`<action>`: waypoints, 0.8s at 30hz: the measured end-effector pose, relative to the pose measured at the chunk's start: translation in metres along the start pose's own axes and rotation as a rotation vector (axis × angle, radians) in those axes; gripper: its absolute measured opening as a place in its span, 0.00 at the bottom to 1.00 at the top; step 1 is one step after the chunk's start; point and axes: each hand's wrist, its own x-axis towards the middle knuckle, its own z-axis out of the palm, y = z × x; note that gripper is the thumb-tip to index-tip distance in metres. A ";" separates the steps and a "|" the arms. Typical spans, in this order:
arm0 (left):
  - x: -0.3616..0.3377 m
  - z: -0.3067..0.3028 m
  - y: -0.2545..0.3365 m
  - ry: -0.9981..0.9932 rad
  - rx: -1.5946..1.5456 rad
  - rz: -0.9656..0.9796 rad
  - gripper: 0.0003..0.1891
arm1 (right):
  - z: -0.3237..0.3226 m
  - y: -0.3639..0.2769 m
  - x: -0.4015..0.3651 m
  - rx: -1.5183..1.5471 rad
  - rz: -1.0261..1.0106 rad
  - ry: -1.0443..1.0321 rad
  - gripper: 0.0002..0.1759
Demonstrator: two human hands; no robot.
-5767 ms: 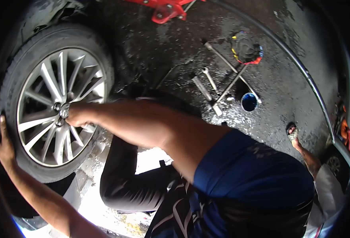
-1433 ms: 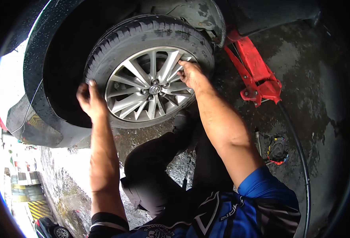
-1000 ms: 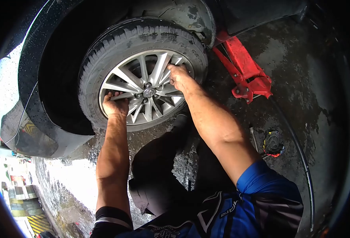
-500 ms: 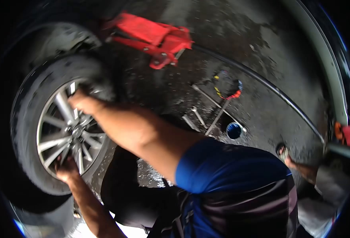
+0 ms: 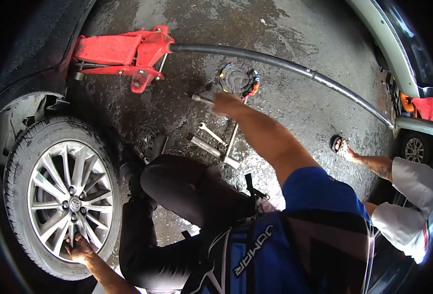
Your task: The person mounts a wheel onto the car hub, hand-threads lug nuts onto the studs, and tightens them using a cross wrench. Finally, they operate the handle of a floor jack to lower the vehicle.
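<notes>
Wheel (image 5: 62,196) sits on hub, nuts apparently in, not yet lowered off red jack (image 5: 123,51); L hand (image 5: 79,247) clasps a lower spoke, blurred R hand (image 5: 226,104) meets cross wrench (image 5: 232,139) mid-floor (image 5: 324,112), grip unreadable.

Red jack (image 5: 123,51), silver wheel (image 5: 69,198)

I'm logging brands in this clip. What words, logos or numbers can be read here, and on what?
"JUMPR", as best it reads: white slanted letters on the person's blue shirt.
Centre-cap emblem of the alloy wheel: too small to read.
Red floor jack: no lettering shows.
</notes>
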 end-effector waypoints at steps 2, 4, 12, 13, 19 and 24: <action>0.001 -0.004 0.001 -0.009 -0.063 -0.028 0.19 | 0.040 0.057 0.009 -0.111 0.121 -0.072 0.35; -0.002 -0.003 -0.002 0.028 -0.001 0.032 0.19 | 0.101 0.096 0.021 -0.103 0.003 0.223 0.44; -0.026 0.024 -0.009 0.074 -0.041 0.056 0.14 | 0.075 0.050 0.006 -0.136 0.310 0.024 0.36; -0.031 0.030 -0.008 0.105 -0.059 0.069 0.15 | 0.084 0.054 0.014 -0.053 0.448 0.136 0.35; -0.033 0.027 -0.007 0.128 -0.161 -0.024 0.18 | 0.094 0.128 0.092 -0.381 0.322 0.012 0.25; -0.040 0.033 -0.006 0.155 -0.213 -0.016 0.15 | 0.021 0.066 0.013 -0.732 0.059 -0.180 0.19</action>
